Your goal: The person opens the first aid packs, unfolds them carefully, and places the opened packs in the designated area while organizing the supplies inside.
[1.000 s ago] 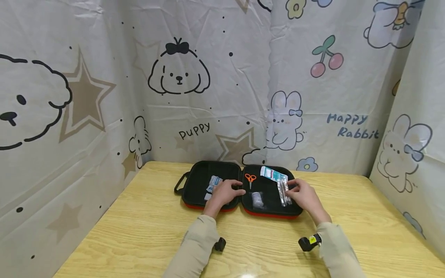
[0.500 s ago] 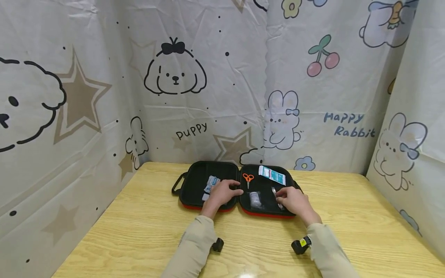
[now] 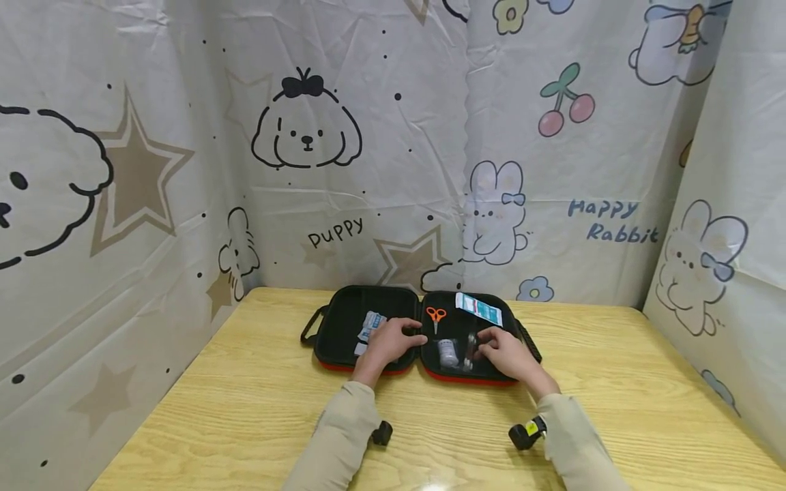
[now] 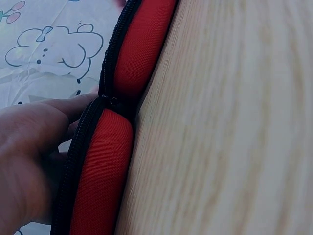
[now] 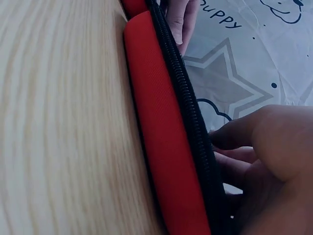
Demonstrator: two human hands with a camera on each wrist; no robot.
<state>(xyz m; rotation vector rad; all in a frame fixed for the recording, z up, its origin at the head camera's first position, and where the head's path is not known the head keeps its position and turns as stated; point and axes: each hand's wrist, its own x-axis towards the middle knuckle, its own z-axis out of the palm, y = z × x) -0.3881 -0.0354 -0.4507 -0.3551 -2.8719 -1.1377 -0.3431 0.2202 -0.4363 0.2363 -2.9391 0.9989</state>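
A black-lined case (image 3: 344,320) with a red outer shell lies unfolded on the table. My right hand (image 3: 506,353) pinches a narrow, shiny clear packet (image 3: 470,351) by its right side, low in the right half. Just left of it lies a white roll in clear wrap (image 3: 448,353). Orange-handled scissors (image 3: 436,317) and a teal-and-white packet (image 3: 479,310) lie farther back. Over the left half, near the hinge, my left hand (image 3: 389,344) has its thumb and forefinger apart with nothing between them. It partly covers blue-and-white packets (image 3: 372,325). In the wrist views the case wall hides the fingertips.
The wooden table (image 3: 245,409) carries the case near its back edge. A printed cloth (image 3: 393,136) hangs behind and on both sides. The case's carry handle (image 3: 310,327) sticks out at the left.
My right hand has moved the shiny clear packet leftward, off its place below the teal-and-white packet, to beside the wrapped roll. The left hand stays over the left half.
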